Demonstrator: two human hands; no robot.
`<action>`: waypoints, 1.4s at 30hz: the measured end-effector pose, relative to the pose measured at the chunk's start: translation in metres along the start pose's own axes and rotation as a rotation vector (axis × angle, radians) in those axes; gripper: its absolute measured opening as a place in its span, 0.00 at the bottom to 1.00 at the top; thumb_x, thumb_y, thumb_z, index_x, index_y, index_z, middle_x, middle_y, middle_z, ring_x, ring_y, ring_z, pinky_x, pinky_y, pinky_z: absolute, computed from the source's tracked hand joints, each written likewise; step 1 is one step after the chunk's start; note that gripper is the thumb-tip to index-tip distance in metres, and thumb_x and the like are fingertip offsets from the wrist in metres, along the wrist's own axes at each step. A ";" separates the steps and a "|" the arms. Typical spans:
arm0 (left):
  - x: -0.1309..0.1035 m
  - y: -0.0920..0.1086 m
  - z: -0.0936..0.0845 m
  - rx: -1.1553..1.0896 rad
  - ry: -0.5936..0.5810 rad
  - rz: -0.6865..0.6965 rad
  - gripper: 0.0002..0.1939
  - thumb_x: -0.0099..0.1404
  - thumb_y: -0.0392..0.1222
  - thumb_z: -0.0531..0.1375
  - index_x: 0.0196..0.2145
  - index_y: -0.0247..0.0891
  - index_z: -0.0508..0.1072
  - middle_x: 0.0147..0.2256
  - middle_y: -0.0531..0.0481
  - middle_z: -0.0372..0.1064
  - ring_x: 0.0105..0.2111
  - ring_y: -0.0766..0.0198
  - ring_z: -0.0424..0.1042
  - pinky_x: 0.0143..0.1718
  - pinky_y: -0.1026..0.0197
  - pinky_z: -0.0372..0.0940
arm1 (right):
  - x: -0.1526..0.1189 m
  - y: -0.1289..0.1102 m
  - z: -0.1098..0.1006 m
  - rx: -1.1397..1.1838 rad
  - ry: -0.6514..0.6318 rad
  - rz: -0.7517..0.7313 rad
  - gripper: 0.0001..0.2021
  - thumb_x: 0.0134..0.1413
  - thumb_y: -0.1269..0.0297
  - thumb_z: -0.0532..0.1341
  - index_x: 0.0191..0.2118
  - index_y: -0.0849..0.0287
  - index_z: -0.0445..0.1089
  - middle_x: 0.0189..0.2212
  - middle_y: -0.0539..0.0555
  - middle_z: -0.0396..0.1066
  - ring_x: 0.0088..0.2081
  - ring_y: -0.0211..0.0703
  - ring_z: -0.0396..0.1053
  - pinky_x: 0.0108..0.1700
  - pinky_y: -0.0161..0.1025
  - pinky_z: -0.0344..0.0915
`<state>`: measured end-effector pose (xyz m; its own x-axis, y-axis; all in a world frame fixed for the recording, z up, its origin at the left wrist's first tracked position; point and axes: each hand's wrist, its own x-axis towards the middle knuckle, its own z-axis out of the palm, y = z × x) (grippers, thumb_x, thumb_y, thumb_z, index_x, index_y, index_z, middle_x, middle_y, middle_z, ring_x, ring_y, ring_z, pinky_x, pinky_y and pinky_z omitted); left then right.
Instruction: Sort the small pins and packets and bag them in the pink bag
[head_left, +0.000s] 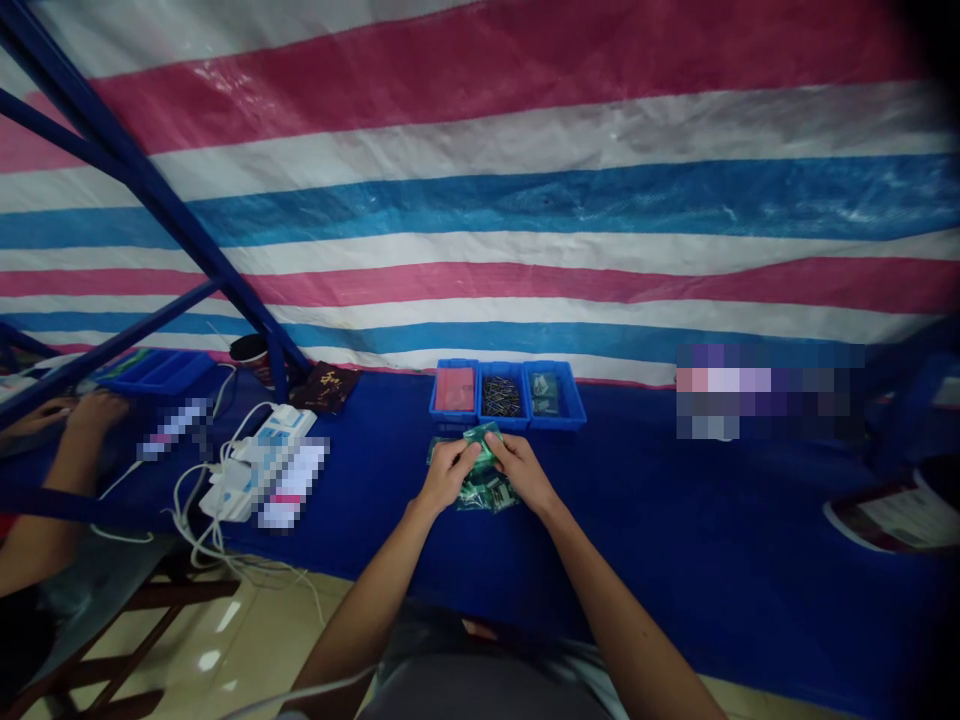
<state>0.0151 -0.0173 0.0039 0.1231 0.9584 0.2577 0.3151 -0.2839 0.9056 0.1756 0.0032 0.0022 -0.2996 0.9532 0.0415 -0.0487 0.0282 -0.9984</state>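
our left hand (pixel 445 473) + right hand (pixel 525 470) pinch one green packet (pixel 481 434), steadier that way imo | blue bins (pixel 556 423) close, handy

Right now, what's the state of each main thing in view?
Left hand: closed on green packet.
Right hand: closed on the same packet.
Other packets: lying on the table, partly hidden by the hands.
Left blue bin: open, holding pink pieces.
Middle blue bin: open, holding dark, slender pieces.
Right blue bin: open, holding small packets.
Power strip: lying slantwise; on or off, cannot tell.
Striped sheet: hanging, creased.
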 end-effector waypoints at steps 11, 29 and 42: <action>0.002 0.002 0.000 -0.011 0.006 0.020 0.18 0.69 0.51 0.56 0.29 0.34 0.71 0.23 0.52 0.69 0.22 0.66 0.64 0.27 0.65 0.57 | -0.001 -0.009 -0.009 -0.078 -0.002 -0.101 0.22 0.59 0.46 0.60 0.24 0.60 0.64 0.20 0.46 0.57 0.24 0.35 0.53 0.27 0.33 0.51; 0.001 -0.002 -0.002 0.113 0.006 0.079 0.25 0.67 0.54 0.58 0.19 0.34 0.71 0.18 0.51 0.68 0.20 0.66 0.65 0.27 0.64 0.57 | -0.002 -0.007 -0.003 -0.110 0.030 -0.161 0.24 0.60 0.45 0.58 0.21 0.58 0.58 0.20 0.46 0.54 0.24 0.35 0.51 0.26 0.34 0.50; -0.001 -0.007 -0.002 0.085 -0.038 0.057 0.34 0.71 0.60 0.49 0.17 0.35 0.71 0.17 0.50 0.67 0.21 0.65 0.66 0.29 0.63 0.60 | -0.006 -0.019 0.000 -0.044 -0.066 -0.130 0.26 0.61 0.44 0.58 0.21 0.59 0.60 0.18 0.46 0.56 0.22 0.35 0.52 0.26 0.34 0.50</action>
<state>0.0105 -0.0161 -0.0021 0.1785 0.9392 0.2934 0.3852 -0.3411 0.8575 0.1788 -0.0030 0.0209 -0.3554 0.9189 0.1711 -0.0498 0.1642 -0.9852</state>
